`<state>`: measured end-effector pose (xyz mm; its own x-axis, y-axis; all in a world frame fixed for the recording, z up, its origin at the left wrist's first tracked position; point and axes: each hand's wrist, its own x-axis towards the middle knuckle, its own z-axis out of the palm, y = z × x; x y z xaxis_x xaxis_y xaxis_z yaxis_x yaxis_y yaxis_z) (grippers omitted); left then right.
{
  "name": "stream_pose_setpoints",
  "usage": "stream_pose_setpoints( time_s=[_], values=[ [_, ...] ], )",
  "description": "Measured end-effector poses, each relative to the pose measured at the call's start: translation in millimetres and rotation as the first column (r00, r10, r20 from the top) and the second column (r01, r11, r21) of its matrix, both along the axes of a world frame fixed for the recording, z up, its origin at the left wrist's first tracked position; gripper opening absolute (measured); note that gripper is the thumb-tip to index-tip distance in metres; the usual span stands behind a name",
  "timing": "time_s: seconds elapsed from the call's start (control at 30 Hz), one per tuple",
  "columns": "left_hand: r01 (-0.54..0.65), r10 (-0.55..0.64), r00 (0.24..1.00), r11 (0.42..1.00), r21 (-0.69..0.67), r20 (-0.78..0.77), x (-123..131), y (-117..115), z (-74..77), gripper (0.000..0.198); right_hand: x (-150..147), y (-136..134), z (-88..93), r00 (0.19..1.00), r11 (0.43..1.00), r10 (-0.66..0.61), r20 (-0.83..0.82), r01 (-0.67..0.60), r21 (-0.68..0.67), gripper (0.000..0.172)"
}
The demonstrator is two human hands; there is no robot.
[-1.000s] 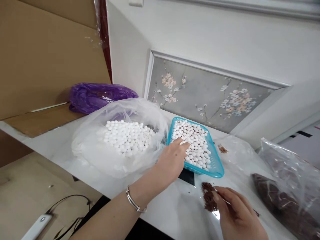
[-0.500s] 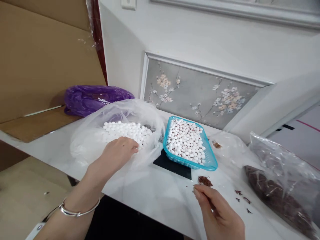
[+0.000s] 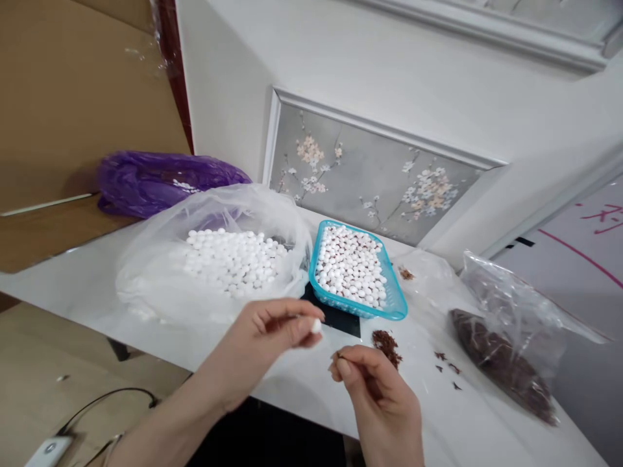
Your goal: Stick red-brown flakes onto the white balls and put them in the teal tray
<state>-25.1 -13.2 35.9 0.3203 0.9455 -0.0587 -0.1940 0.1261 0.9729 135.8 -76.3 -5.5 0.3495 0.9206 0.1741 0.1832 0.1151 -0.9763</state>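
My left hand (image 3: 272, 334) is raised over the table's front edge and pinches a small white ball (image 3: 316, 325) between thumb and fingertips. My right hand (image 3: 372, 383) is closed just to its right, pinching a tiny brown bit at the fingertips. Behind them a clear plastic bag (image 3: 156, 279) lies open with many white balls (image 3: 228, 259) inside. A turquoise basket (image 3: 392, 305) full of white balls with brown marks stands on a black scale (image 3: 341, 318). A small brown pile (image 3: 386, 342) lies on the table beside my right hand.
A clear bag of brown material (image 3: 501, 350) lies at the right. A purple bag (image 3: 156, 181) sits at the back left on cardboard (image 3: 48, 233). The white table (image 3: 87, 285) runs along a wall with a flowered panel (image 3: 370, 181). Cables and a white device (image 3: 46, 451) lie on the floor.
My left hand went from the basket into the clear bag, then lifted out with one white ball toward my right hand. My right hand rose from the brown pile. The view shifted right.
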Motion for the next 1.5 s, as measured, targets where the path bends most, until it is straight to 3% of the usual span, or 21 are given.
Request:
stream_pose_setpoints(
  time_s=[0.1, 0.2, 0.33, 0.67, 1.27, 1.4, 1.5],
  values=[
    [0.201, -0.125, 0.95, 0.946, -0.254, 0.287, 19.3, -12.1, -18.8, 0.014, -4.2, 1.6, 7.6, 0.997, 0.999, 0.036, -0.061, -0.036, 0.008, 0.012],
    [0.276, -0.126, 0.9, 0.906, -0.321, 0.417, 29.9, -10.0, -34.6, 0.017, -2.3, 3.6, 5.6, 0.994, 0.996, 0.081, -0.068, -0.079, 0.029, 0.011],
    [0.286, -0.101, 0.883, 0.891, -0.354, 0.459, 37.7, -2.8, -44.7, 0.018, 2.8, 7.3, -7.7, 0.991, 0.99, 0.123, -0.051, -0.118, 0.079, 0.009],
    [0.193, -0.027, 0.909, 0.911, -0.364, 0.415, 41.2, -0.8, -57.6, 0.013, 2.2, 11.9, -19.0, 0.993, 0.987, 0.108, 0.037, -0.112, 0.113, 0.009],
    [0.073, 0.015, 0.954, 0.957, -0.281, 0.301, 41.7, -3.9, -59.5, 0.01, -0.6, 12.1, -22.4, 0.99, 0.995, 0.035, 0.14, -0.047, 0.084, 0.01],
    [0.058, 0.018, 0.96, 0.963, -0.262, 0.278, 41.7, -3.8, -58.8, 0.009, -2.4, 13.1, -22.7, 0.986, 1.0, 0.012, 0.165, -0.017, 0.026, 0.012],
    [0.059, 0.019, 0.959, 0.962, -0.265, 0.283, 41.9, -3.4, -58.0, 0.009, -2.4, 14.6, -21.6, 0.996, 0.999, 0.014, 0.087, -0.01, -0.044, 0.013]
  ],
)
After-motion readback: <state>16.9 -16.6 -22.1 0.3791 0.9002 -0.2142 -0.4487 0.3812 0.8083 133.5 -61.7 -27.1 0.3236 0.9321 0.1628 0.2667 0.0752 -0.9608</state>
